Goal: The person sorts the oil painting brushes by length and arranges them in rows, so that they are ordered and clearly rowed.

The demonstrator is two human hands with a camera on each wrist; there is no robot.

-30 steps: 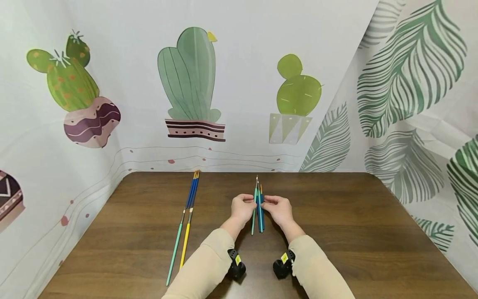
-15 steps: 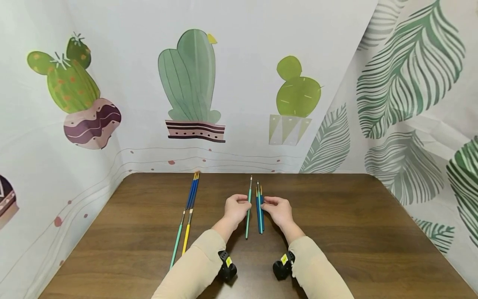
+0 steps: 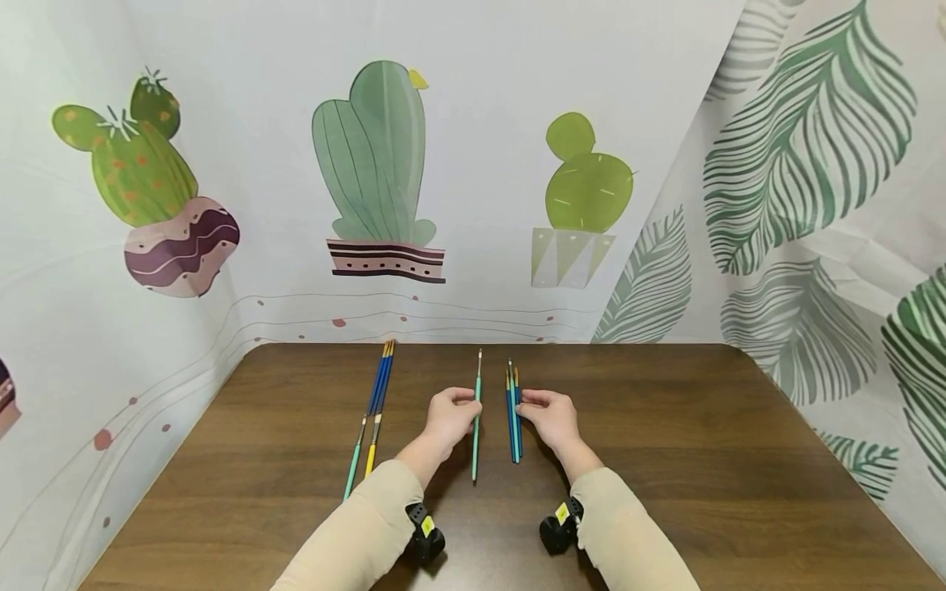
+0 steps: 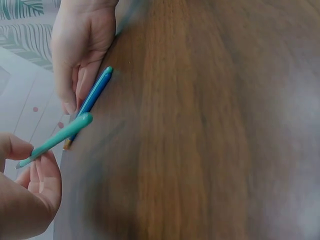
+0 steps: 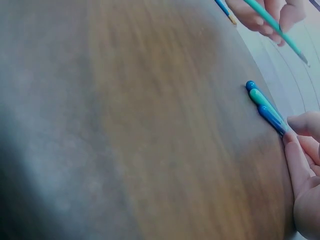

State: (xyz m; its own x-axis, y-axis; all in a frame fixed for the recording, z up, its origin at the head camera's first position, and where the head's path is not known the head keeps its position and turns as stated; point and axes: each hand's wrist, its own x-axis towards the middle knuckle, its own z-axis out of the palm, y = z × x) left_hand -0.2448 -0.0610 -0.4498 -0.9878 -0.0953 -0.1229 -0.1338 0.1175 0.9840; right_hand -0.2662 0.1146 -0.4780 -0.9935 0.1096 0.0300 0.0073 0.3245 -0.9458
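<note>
My left hand (image 3: pixel 449 419) pinches a mint-green paintbrush (image 3: pixel 475 451) between thumb and fingers, its bristles pointing to the far side. In the left wrist view that brush (image 4: pixel 62 135) slants up from the fingertips, its rounded handle end toward the camera. To the right, a small bunch of paintbrushes (image 3: pixel 513 423), two blue with a green one between, lies side by side on the table. My right hand (image 3: pixel 553 417) holds this bunch at its right side, thumb and fingertips at the blue handle (image 5: pixel 272 120) in the right wrist view.
On the left of the brown wooden table (image 3: pixel 702 460) lie several blue paintbrushes (image 3: pixel 380 382) near the back edge. Below them are another green paintbrush (image 3: pixel 353 468) and a yellow paintbrush (image 3: pixel 372 451), partly covered by the left sleeve (image 3: pixel 355 525). A cactus-print cloth (image 3: pixel 480 164) hangs behind.
The left hand has drawn the green paintbrush leftward, away from the bunch, leaving a gap between them. The right hand has stayed almost still at the other brushes.
</note>
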